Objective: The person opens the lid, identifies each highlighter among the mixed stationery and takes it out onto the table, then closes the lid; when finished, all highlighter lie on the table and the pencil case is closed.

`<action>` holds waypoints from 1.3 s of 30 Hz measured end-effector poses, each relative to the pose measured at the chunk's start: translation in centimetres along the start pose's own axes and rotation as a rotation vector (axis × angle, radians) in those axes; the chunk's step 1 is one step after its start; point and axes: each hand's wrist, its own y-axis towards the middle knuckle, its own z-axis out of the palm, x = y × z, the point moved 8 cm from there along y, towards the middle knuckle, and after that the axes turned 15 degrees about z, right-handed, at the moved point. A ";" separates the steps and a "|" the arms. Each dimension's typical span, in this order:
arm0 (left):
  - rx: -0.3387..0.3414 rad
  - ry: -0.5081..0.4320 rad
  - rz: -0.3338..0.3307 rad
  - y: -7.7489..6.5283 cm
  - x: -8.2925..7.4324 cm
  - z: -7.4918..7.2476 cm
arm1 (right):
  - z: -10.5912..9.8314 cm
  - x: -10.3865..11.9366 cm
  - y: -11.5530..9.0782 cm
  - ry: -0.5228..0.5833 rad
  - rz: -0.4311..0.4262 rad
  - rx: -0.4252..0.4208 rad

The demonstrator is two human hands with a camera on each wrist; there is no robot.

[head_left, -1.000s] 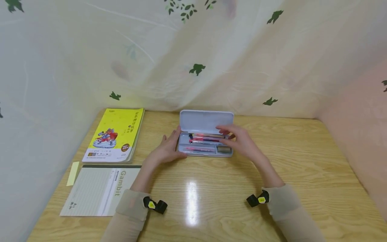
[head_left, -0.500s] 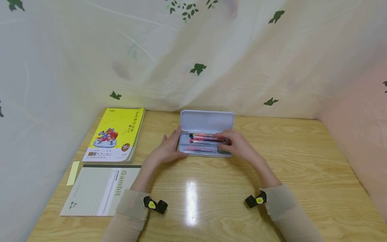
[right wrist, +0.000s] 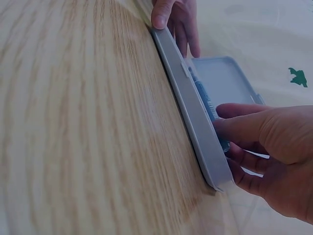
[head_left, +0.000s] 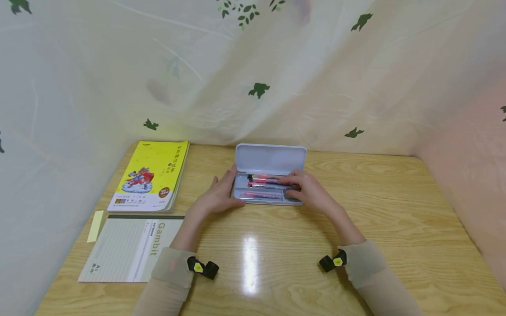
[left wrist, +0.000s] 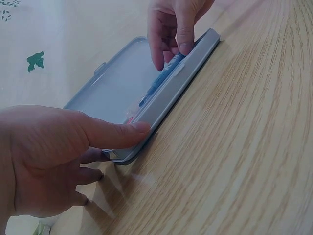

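Observation:
A pale blue-grey pencil case (head_left: 258, 159) lies with its lid raised at the back of the table. Several pens (head_left: 261, 180) fill its rear section, and a pink pen (head_left: 261, 195) lies in the front one. My left hand (head_left: 216, 196) holds the case's left end, thumb along the front wall and fingers at the end. My right hand (head_left: 310, 192) reaches into the right end, fingers bent over the pens and thumb at the small front compartment. A blue pen (left wrist: 157, 85) runs toward its fingertips in the left wrist view; I cannot tell whether they pinch anything.
Left on the wooden table (head_left: 395, 210) lie a yellow book (head_left: 158, 164), a notebook (head_left: 118, 250) partly under my left forearm, and a pale yellow strip (head_left: 95, 226). A printed curtain (head_left: 197, 101) hangs right behind the table's back edge.
My right hand has moved slightly left and down into the case, covering the brownish item in the small compartment. The left hand and the case have stayed put.

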 end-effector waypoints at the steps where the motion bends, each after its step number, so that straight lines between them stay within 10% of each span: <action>1: 0.001 0.000 -0.001 0.0 0.0 0.0 | 0.0 0.0 0.0 -0.002 0.002 -0.001; 39: 0.004 -0.005 0.007 0.0 -0.1 -0.1 | 0.0 0.2 -0.1 -0.041 -0.008 -0.045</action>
